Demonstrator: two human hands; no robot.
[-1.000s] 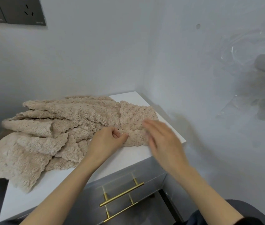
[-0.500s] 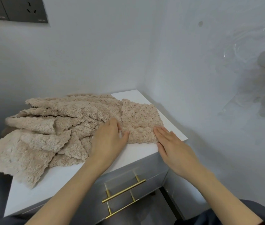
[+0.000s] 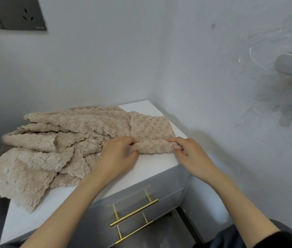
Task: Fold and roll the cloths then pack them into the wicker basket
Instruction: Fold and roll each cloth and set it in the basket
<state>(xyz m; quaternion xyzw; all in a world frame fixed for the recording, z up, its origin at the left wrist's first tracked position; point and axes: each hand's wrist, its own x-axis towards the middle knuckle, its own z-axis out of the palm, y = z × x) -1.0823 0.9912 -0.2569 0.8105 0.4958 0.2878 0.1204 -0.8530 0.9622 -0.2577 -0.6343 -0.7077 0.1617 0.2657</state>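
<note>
Gripping the near hem of the folded cloth (image 3: pixel 150 127), the left hand (image 3: pixel 118 154) and right hand (image 3: pixel 189 153) are each curling fingers round one end of a started roll, apparently so that both ends are turning evenly. The cloth is lying on the white cabinet top (image 3: pixel 152 163), at the corner toward one o'clock, close to the wall. The roll's long axis is running from nine to three o'clock; the flat unrolled part is pointing toward twelve. The unfolded pile (image 3: pixel 52 140) is lying at nine o'clock, touching it. No wicker basket is showing.
</note>
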